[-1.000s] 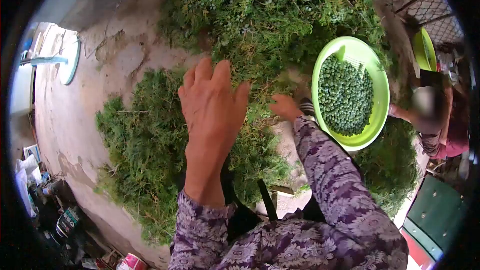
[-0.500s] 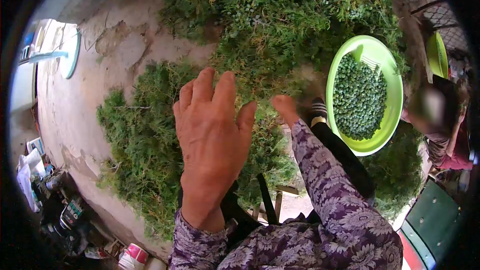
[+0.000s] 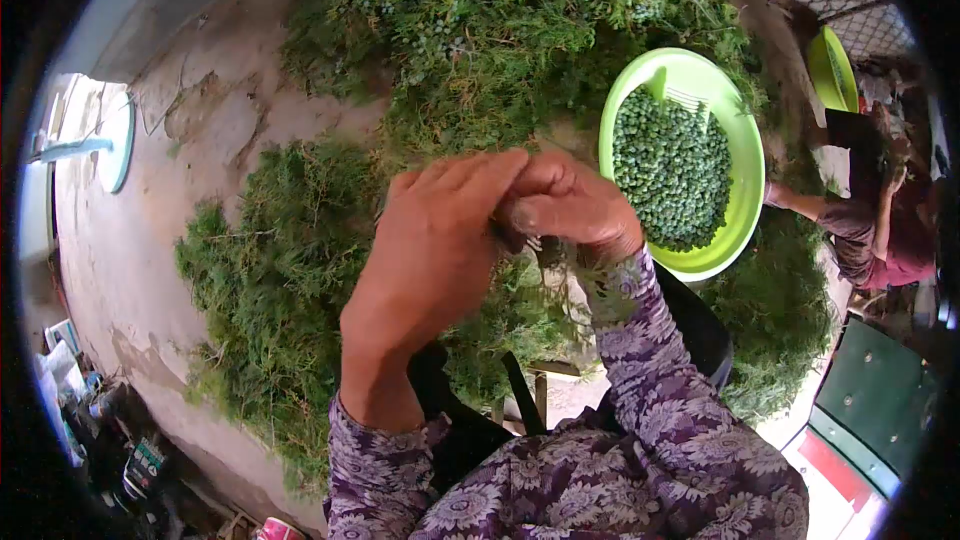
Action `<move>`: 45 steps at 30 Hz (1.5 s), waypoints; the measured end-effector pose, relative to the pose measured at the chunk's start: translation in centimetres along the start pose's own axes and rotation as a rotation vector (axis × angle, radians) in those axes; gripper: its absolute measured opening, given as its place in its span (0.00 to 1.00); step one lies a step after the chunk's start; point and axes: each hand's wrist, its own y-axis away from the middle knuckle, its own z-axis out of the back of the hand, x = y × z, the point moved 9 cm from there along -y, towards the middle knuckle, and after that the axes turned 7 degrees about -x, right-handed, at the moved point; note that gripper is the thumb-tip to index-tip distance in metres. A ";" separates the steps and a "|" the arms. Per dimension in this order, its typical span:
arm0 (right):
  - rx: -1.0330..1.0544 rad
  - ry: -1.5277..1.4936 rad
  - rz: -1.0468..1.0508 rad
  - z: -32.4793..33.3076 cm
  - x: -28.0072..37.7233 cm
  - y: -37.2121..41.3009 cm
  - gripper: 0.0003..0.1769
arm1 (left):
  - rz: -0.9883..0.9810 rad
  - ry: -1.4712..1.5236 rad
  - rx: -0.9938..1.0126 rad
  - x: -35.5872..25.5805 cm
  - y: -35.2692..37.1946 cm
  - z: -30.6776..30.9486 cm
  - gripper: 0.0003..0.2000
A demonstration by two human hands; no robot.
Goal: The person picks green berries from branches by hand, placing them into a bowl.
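In the middle of the view, my left hand (image 3: 430, 250) and my right hand (image 3: 575, 200) meet over the cut evergreen branches. The left fingers bend over towards the right hand and touch it. My right fingers are curled in, thumb pressed across. Whatever lies between the hands is mostly hidden; only a small pale bit shows under them. A blurred green sprig (image 3: 610, 292) shows by my right wrist. Right of the hands stands a lime-green plastic basin (image 3: 745, 205) with many small green berry-like cones (image 3: 670, 175) in it.
Leafy evergreen branches (image 3: 450, 50) lie heaped ahead and to the left (image 3: 270, 290). A co-worker (image 3: 880, 210) sits at the right near a second green basin (image 3: 832, 70). A green board-like panel (image 3: 870, 400) is at lower right; clutter (image 3: 130, 450) lines the lower left.
My left hand has gone from spread fingers to bent over my right hand, and the two now touch. The view has shifted, so the basin appears farther left. The co-worker's pose has changed.
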 end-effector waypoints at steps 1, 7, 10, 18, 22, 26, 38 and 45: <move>0.175 -0.022 0.015 -1.4 1.4 -0.2 0.12 | -0.006 0.003 0.003 0.0 0.0 0.2 0.23; -0.016 0.030 0.223 -0.2 3.6 0.1 0.22 | 0.317 0.324 -0.081 3.9 1.5 0.9 0.10; -0.537 0.035 0.154 5.0 3.0 4.4 0.28 | 0.489 0.302 -0.051 4.5 2.3 1.0 0.08; -0.882 0.099 0.102 7.5 -0.4 20.9 0.15 | 0.505 0.571 -0.135 -0.7 8.6 -0.1 0.09; -0.774 -0.068 0.067 3.3 -2.4 23.3 0.11 | 0.499 0.789 -0.036 -6.3 11.3 -0.2 0.10; -0.645 0.087 0.216 0.2 1.1 25.2 0.12 | 0.495 0.981 -0.137 -10.6 13.7 0.9 0.10; -0.320 -0.169 0.486 -4.9 4.1 30.1 0.31 | 0.401 1.131 -0.108 -18.6 17.1 -0.1 0.08; -0.195 -0.262 0.513 -7.1 4.8 29.9 0.24 | 0.406 1.108 -0.024 -20.2 18.2 -2.2 0.08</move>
